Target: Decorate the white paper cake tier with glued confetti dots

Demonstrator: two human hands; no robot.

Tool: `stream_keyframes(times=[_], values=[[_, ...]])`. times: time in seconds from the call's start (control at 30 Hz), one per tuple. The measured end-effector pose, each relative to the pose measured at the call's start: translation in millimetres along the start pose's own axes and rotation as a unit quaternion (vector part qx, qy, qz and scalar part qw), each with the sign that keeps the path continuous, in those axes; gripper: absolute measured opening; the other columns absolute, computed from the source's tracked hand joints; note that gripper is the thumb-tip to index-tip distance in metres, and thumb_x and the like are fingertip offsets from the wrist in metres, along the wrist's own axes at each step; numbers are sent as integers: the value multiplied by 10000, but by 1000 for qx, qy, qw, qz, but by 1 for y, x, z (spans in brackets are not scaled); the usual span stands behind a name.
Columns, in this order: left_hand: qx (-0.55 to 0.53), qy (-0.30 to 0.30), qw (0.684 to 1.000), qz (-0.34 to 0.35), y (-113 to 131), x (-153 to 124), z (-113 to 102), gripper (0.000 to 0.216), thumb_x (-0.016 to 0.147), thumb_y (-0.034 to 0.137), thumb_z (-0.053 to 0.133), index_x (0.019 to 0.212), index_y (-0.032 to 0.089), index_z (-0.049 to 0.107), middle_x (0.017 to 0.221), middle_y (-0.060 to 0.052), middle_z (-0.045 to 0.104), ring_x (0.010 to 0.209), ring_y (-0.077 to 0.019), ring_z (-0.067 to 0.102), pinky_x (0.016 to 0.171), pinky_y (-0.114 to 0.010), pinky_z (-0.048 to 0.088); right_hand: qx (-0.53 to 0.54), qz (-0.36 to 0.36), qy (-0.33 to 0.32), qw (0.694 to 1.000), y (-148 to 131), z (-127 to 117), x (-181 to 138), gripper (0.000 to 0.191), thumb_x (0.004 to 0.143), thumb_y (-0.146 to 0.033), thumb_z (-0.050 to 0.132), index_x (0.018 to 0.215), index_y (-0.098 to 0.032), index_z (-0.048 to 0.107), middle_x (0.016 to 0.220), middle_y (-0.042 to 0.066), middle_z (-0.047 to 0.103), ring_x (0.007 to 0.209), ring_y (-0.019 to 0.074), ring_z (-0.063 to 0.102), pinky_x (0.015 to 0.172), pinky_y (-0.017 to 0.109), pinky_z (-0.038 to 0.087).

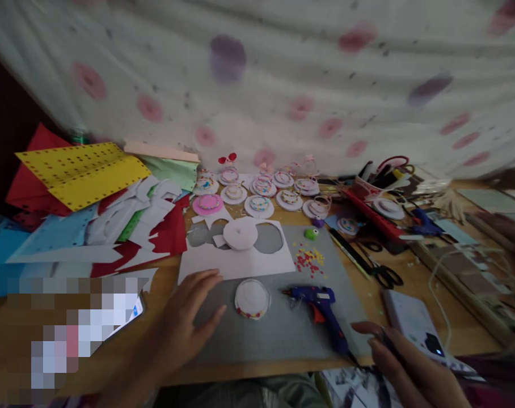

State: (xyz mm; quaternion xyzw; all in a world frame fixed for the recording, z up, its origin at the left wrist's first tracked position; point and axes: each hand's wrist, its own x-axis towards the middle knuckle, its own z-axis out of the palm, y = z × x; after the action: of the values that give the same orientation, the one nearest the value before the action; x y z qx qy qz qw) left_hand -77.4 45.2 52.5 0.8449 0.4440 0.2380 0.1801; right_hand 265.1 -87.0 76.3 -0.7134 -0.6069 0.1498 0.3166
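Note:
My left hand [189, 317] hovers over the left part of the grey cutting mat [223, 340], its fingers apart and nothing in them. To its right lies a small round white paper piece [251, 297] edged with red and yellow dots. A blue glue gun [319, 300] with an orange trigger rests on the mat, its nozzle pointing left. My right hand [410, 362] is at the lower right, fingers curled together around something small and dark that I cannot make out. Behind the mat's middle, a white paper disc [240, 233] sits on a cut-out white sheet [236, 263].
Several decorated paper hats [260, 205] stand along the back. Coloured paper scraps [121, 221] pile up at left, near a phone [125, 317]. Red and yellow dots [309, 260], scissors [387, 275] and a power bank [413, 323] lie rightward. Another person's hand [504, 232] shows at far right.

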Motion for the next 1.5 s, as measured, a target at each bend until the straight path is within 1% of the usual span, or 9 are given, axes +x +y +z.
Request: stream_keyframes(times=[0.13, 0.23, 0.3, 0.47, 0.63, 1.03, 1.27, 1.37, 1.5], values=[[-45, -16, 999, -24, 12, 2, 42, 633, 848, 301, 611, 1395, 293, 291, 1370, -117, 483, 1271, -285, 471, 1042, -486, 437, 3, 85, 41, 996, 5, 11, 1, 325, 878, -486, 498, 1044, -241, 633, 917, 63, 729, 809, 221, 692, 632, 256, 544], [-56, -26, 997, -53, 10, -1, 55, 717, 808, 300, 658, 1405, 301, 261, 1381, -120, 465, 1267, -301, 473, 1040, -506, 435, -24, 104, 43, 993, 16, 26, 3, 263, 848, -502, 532, 873, -241, 539, 651, -1, 608, 557, 182, 593, 477, 260, 459], [-55, -41, 996, -61, 9, -2, 60, 761, 787, 299, 681, 1412, 302, 247, 1388, -123, 455, 1265, -311, 472, 1031, -510, 442, -50, 98, 29, 993, 23, 40, 6, 291, 821, -518, 566, 791, -252, 449, 573, -49, 488, 463, 158, 495, 442, 269, 414], [-21, -53, 998, -25, 12, 4, 76, 871, 743, 311, 736, 1432, 287, 205, 1372, -144, 460, 1258, -341, 457, 1031, -537, 418, -94, 75, -4, 993, 37, 72, 11, 313, 797, -487, 600, 829, -248, 400, 739, 1, 547, 619, 203, 580, 548, 317, 458], [-10, -49, 999, -18, 13, 14, 84, 765, 782, 291, 698, 1404, 276, 253, 1308, -128, 508, 1208, -325, 490, 1007, -510, 428, -78, 85, -12, 993, 52, 70, 13, 222, 818, -402, 527, 789, -261, 358, 652, -29, 512, 551, 195, 545, 514, 306, 416], [-49, -51, 997, -39, 13, 11, 70, 567, 849, 326, 633, 1333, 249, 349, 1240, -102, 549, 1147, -280, 523, 973, -459, 450, -137, 205, -29, 969, 91, 27, 12, 331, 750, -549, 518, 735, -271, 339, 626, -17, 528, 545, 207, 563, 486, 291, 378], [-55, -21, 998, -16, 7, 12, 70, 350, 927, 254, 513, 1267, 255, 429, 1151, -63, 613, 1095, -233, 570, 945, -412, 472, -161, 133, 10, 978, 87, 27, 13, 296, 772, -500, 534, 864, -230, 457, 764, 37, 560, 654, 224, 579, 586, 328, 436], [-41, -2, 999, -26, 1, 6, 49, 315, 931, 268, 501, 1244, 278, 464, 1160, -43, 617, 1096, -220, 579, 943, -375, 479, -151, 91, 59, 983, 76, 25, 13, 278, 845, -477, 483, 906, -208, 519, 814, 72, 593, 675, 225, 586, 613, 329, 451], [49, 16, 995, -82, -33, -20, -15, 321, 907, 334, 522, 1226, 323, 487, 1186, -23, 587, 1110, -229, 564, 980, -378, 449, -111, 64, 72, 989, 59, 25, 12, 240, 919, -414, 432, 939, -229, 584, 862, 75, 678, 757, 230, 650, 642, 294, 478]])
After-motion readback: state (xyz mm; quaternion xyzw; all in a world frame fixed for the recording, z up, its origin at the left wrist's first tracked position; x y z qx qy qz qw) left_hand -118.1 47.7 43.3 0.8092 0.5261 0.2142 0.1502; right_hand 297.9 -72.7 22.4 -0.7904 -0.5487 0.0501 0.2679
